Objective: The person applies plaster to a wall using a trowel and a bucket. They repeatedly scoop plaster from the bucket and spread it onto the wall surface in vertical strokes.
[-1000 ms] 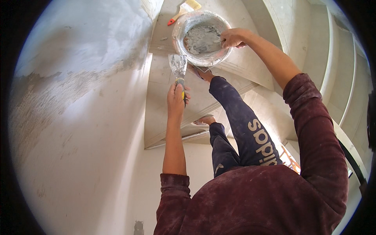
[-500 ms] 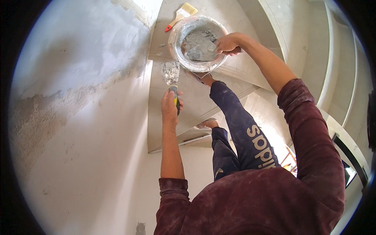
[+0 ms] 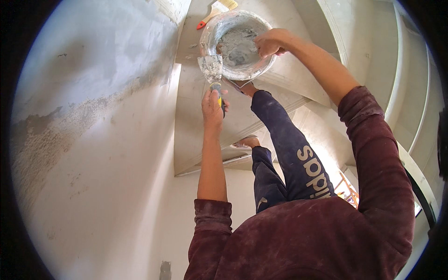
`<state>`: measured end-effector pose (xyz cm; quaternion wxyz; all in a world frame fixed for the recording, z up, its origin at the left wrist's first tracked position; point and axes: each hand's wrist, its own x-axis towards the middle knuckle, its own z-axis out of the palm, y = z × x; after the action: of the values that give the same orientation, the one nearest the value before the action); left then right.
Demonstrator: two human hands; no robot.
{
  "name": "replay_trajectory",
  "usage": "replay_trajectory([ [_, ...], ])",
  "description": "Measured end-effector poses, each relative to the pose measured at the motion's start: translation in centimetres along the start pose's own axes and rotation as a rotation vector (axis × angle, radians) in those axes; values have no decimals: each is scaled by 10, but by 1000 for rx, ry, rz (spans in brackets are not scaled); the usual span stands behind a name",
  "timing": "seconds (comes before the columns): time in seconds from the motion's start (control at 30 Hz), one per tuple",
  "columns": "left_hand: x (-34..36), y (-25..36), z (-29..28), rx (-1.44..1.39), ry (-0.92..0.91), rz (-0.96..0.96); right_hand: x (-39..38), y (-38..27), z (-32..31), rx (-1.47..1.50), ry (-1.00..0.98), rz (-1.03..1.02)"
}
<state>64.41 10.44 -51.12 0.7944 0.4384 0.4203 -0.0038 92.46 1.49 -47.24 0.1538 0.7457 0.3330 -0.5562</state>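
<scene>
My left hand [image 3: 214, 107] is closed round the black and yellow handle of a putty knife [image 3: 211, 69]. Its wide blade points away from me, smeared with grey mortar, beside the bucket's left rim. Over the right side of the bucket [image 3: 208, 32], my right hand [image 3: 270, 43] has its fingers curled round the handle of a trowel. The trowel's blade is hard to tell from the wet grey mortar [image 3: 235, 44] inside. Dried mortar coats the bucket's rim, and its wire handle hangs down on the near side.
A paintbrush [image 3: 216, 11] with a red-tipped handle lies beyond the bucket on the stair tread. A partly plastered wall [image 3: 102, 60] rises on the left. Curved steps [image 3: 373, 60] climb on the right. My feet stand on the treads just below the bucket.
My left hand has carried the putty knife up and right to the bucket's rim. The right hand has shifted slightly up, and the trowel blade seen earlier in the mortar no longer shows clearly.
</scene>
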Motion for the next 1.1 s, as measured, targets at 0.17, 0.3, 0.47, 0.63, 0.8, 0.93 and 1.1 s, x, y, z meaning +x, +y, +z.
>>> replay_trajectory([
  [0.17, 1, 3, -6, -23, -7, 25, 7, 34, -2, 481, -306, -125],
  [0.3, -12, 21, -28, -25, 57, 47, 0, 53, 8, 665, -357, -180],
  [0.47, -43, 46, -46, 98, 14, -5, -51, 79, 51, 849, -100, -303],
  [0.63, -77, 58, -18, 66, -59, -83, -111, 88, 98, 939, 151, -408],
  [0.8, -106, 74, 25, 70, -198, -72, -117, 96, 158, 1182, 305, -588],
  [0.93, -128, 91, 36, 105, -232, -29, -130, 86, 163, 1231, 419, -660],
  [1.1, -149, 105, 48, 149, -224, -6, -144, 82, 158, 1187, 506, -690],
])
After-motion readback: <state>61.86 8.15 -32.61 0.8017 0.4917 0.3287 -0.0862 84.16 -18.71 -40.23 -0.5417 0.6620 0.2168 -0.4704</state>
